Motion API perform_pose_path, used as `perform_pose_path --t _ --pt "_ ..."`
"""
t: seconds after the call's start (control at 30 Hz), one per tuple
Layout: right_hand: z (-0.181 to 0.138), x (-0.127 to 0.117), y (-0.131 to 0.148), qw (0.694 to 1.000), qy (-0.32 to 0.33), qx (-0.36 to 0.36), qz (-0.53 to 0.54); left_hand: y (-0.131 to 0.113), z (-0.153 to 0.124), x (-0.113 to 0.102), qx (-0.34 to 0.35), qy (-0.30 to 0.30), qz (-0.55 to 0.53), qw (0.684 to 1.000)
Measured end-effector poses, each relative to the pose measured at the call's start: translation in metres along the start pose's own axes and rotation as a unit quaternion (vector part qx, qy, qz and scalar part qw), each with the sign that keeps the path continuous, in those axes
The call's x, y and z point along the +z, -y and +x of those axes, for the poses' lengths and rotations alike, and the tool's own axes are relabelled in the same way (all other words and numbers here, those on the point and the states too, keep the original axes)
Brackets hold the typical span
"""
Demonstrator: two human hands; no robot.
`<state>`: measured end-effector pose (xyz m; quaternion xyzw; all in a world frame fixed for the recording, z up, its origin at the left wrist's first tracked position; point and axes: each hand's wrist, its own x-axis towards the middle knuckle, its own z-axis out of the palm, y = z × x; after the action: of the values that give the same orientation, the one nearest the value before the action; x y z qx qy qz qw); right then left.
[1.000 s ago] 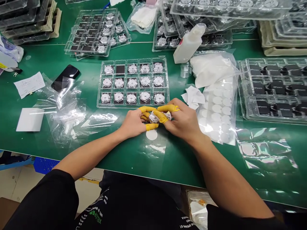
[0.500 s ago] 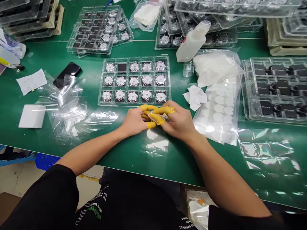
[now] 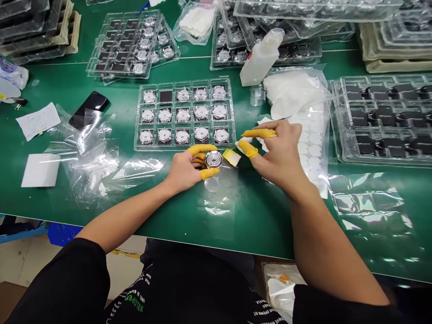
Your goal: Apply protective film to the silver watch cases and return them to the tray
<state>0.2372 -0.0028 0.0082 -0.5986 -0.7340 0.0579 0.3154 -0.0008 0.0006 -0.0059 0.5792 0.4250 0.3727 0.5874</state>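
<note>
Head view: the left hand (image 3: pixel 184 170) is closed around a round, silver-rimmed watch (image 3: pixel 213 159), with yellow finger cots (image 3: pixel 209 173) on its fingertips, and the watch face is turned up. The hand sits over a clear plastic sheet (image 3: pixel 216 207), toward the middle of the surface (image 3: pixel 256 229) and nearer its front edge.

The right hand (image 3: pixel 280 153) is apart from the watch, with its cot-covered thumb and forefinger spread. The lower cot (image 3: pixel 248 149) touches a white scrap (image 3: pixel 240 145), but I cannot tell whether the fingers are gripping it. A small yellow-and-white piece (image 3: pixel 231 157) lies between the hands, just beside the watch.

Just beyond the hands is a clear tray (image 3: pixel 175 149) of watches in three rows, with one pocket showing a black insert and no watch. To its right stand a white bottle (image 3: pixel 259 60) and a bag of white wipes (image 3: pixel 293 94), beside a sheet of white dots (image 3: pixel 312 144). Toward the right edge lies a clear tray of black inserts (image 3: pixel 337 121). Toward the left edge are a phone (image 3: pixel 89 108), a paper note (image 3: pixel 38 121) and a white card (image 3: pixel 40 170).
</note>
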Motion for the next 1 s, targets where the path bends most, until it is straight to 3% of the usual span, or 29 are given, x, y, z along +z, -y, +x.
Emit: perform_pose_path --t 0.2,0.33,0.47,0.57,0.83,1.0 --pt "-0.005 -0.016 0.007 0.975 0.186 -0.042 0.118 0.008 -0.005 -0.001 0.192 -0.008 0.102 0.976" --pt "-0.001 -0.020 0.007 0.979 0.176 -0.003 0.104 0.012 -0.005 -0.003 0.286 -0.017 0.143 0.947" --pt "0.001 -0.024 0.011 0.958 0.179 0.026 0.221 0.012 -0.004 -0.004 0.323 -0.025 0.139 0.936" --pt "-0.001 -0.022 0.016 0.949 0.170 0.063 0.258 0.009 -0.003 -0.006 0.297 -0.023 0.138 0.945" --pt "-0.004 -0.017 0.016 0.948 0.184 0.080 0.247 0.004 0.000 -0.005 0.084 0.012 0.029 0.996" --pt "-0.003 -0.015 0.016 0.957 0.181 0.076 0.214 0.002 0.001 -0.005 0.053 0.016 0.018 0.998"
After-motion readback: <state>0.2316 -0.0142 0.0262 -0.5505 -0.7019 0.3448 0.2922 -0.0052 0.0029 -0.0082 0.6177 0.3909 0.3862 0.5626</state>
